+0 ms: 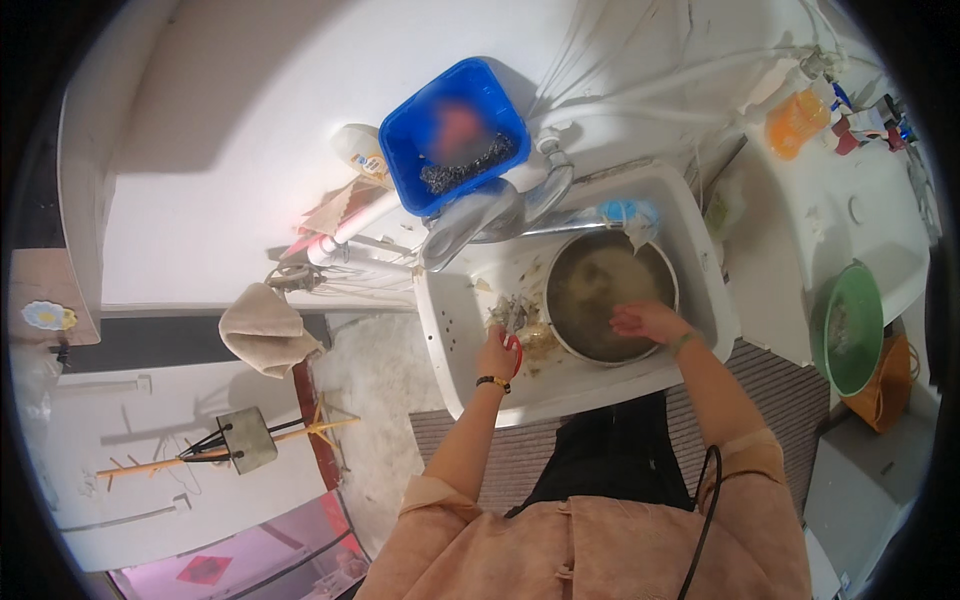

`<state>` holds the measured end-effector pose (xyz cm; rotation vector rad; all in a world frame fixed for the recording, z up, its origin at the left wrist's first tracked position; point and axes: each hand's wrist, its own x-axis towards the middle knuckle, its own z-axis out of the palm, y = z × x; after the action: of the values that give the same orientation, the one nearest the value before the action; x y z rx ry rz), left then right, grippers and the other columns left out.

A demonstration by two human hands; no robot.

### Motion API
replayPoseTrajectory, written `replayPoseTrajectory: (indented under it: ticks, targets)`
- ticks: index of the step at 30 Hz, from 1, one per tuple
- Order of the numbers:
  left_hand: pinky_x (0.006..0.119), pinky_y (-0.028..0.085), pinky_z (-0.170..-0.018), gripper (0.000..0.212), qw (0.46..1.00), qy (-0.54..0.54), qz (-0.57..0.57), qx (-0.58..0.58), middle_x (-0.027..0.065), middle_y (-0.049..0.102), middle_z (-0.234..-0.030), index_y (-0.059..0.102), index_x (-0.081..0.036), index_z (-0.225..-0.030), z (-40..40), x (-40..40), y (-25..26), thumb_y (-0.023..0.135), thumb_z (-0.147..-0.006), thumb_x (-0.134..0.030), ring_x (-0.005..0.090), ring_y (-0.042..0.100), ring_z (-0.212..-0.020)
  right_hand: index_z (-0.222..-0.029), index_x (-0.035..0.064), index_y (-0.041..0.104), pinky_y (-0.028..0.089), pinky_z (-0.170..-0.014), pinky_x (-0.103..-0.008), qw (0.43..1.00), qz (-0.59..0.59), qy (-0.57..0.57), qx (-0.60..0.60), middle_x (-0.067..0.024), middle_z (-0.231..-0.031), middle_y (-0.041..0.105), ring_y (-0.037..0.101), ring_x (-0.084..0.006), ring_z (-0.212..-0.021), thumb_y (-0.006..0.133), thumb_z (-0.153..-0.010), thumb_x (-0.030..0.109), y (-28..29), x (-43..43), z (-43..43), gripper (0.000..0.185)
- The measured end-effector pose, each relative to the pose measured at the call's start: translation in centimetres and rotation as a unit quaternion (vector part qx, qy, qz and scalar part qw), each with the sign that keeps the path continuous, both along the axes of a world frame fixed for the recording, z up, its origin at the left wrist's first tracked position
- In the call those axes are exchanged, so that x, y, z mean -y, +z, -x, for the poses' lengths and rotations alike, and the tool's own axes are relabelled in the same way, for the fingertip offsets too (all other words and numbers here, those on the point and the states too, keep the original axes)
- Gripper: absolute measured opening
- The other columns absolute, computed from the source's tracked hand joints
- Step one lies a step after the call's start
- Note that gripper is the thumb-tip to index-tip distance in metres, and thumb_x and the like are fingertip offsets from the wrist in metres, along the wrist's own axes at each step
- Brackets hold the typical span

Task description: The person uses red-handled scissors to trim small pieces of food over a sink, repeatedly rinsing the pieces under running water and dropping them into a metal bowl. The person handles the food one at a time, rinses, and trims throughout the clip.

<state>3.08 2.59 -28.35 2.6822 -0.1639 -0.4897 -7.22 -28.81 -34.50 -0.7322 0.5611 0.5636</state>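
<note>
A white sink (pixel 675 367) lies before me, with a large round metal pot (pixel 550 300) of murky water on its right side. My left hand (pixel 496 352) is closed on red-handled scissors (pixel 516 352), over brownish scraps (pixel 534 337) on the sink floor left of the pot. The scissors' blades point away from me, towards a small dark clump. Above the water at the pot's right near side is my right hand (pixel 646 322), its fingers loosely spread, holding nothing that I can see. A metal faucet (pixel 555 225) with a blue outlet piece (pixel 619 211) reaches over the pot's far rim.
A blue plastic basin (pixel 391 161) holding steel-wool scourers (pixel 469 166) stands behind the faucet, beside a white bottle (pixel 360 154). At the right are an orange container (pixel 796 124) and a green basin (pixel 855 330). A beige cloth (pixel 266 330) hangs left of the sink.
</note>
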Motion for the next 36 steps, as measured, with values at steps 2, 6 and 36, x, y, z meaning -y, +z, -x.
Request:
replayPoseTrajectory:
  ticks: [2,6,36]
  targets:
    - [0.043,0.049,-0.071,0.038,0.999,-0.028,-0.020,0.026,0.0171,0.063,-0.093,0.051,-0.008,-0.108,0.1,-0.6,-1.5,0.064,-0.072,-0.011,0.0359,0.061,-0.082,-0.122,-0.0031,0.045,0.047,-0.087,-0.0338,0.999,-0.006,-0.014,0.043,-0.0193,-0.113,0.054,0.056,-0.0250,-0.101,0.048,-0.088,0.010,3.4,0.1,-0.2,0.036]
    - [0.043,0.049,-0.072,0.037,0.999,-0.010,-0.039,-0.007,0.0162,0.063,-0.093,0.050,-0.009,-0.109,0.6,0.6,-0.7,0.063,-0.074,-0.013,0.0353,0.061,-0.083,-0.129,-0.0033,0.037,0.046,-0.092,-0.0354,0.995,-0.040,-0.055,0.079,-0.0217,-0.116,0.052,0.053,-0.0284,-0.108,0.048,-0.086,0.001,5.9,0.3,0.0,0.045]
    - [0.040,0.049,-0.074,0.030,0.975,-0.148,-0.034,-0.160,0.0211,0.062,-0.092,0.057,-0.002,-0.099,3.2,10.8,-0.7,0.048,-0.084,-0.027,0.0356,0.060,-0.084,-0.121,0.0075,0.046,0.038,-0.092,-0.0361,0.742,0.577,0.130,0.317,-0.0103,-0.120,0.045,0.044,-0.0237,-0.109,0.043,-0.091,0.023,-1.9,-3.5,-6.5,0.034]
